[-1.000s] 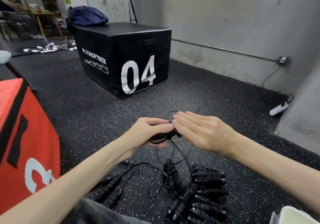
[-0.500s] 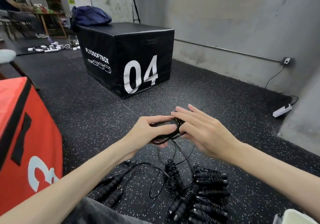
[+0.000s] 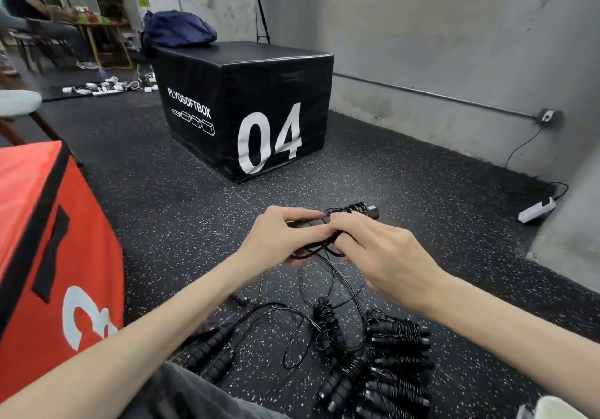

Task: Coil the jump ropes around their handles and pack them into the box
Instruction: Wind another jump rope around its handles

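The left hand [image 3: 279, 240] grips a pair of black jump rope handles [image 3: 350, 215], fingers curled over the top of them and thumb underneath, holding them up above the floor [image 3: 422, 224]. The right hand [image 3: 383, 253] has its fingers bent down onto the thin black cord [image 3: 311, 251] beside the left fingertips, pinching a loop of it against the handles. 1 second ago this hand lay flat and open over the bundle; half a second ago its fingers had started to curl; now they are closed on the cord. The handles have also turned: their far end, already wound with several coils, now sticks out past the fingers toward the black plyo box, where before it was hidden under the hands.

From the held bundle, loose cord [image 3: 328, 314] hangs down and trails in wide loops across the speckled black floor, much as it did before. Below the hands lie the finished bundles [image 3: 396, 353], a cluster of coiled handle pairs lying close together and touching one another. 2 uncoiled handles [image 3: 211, 350] lie side by side to the left of them, near the person's knee.

The black plyo box [image 3: 246, 107] marked 04 stands well beyond the hands, with a dark blue bag [image 3: 178, 30] on its far corner. A red plyo box [image 3: 48, 240] marked 3 stands at the left. A white power strip [image 3: 535, 211] lies by the wall at the right. The camera has shifted slightly.
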